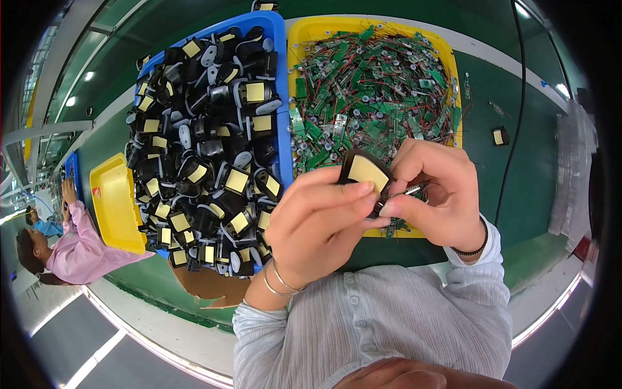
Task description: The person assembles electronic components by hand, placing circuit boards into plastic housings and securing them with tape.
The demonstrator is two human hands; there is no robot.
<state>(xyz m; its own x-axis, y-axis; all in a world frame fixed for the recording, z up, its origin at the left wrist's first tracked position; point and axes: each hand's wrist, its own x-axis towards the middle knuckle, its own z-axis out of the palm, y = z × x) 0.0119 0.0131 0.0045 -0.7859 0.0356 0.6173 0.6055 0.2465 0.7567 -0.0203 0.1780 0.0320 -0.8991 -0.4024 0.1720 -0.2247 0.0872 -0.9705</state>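
We judge that the step in hand is working a small part at the edge of a black housing (367,172) that carries a cream pad. We have it raised in the left hand (324,217), over the near edge of the yellow bin (304,29), with thumb and fingers pressed against it and the pad showing. Our right hand (447,185) meets its right edge, thumb and fingertips pinching a thin, silvery piece (413,190); our fingers cover so much of it that we cannot tell its kind, or whether it is seated. Green circuit boards (369,97) with red wires heap that bin, and similar housings (207,149) fill the blue bin (283,97) along its left edge. As we see it, the next move calls for a steady left grip and a light, well-aligned right pinch, without straining any thin wiring.
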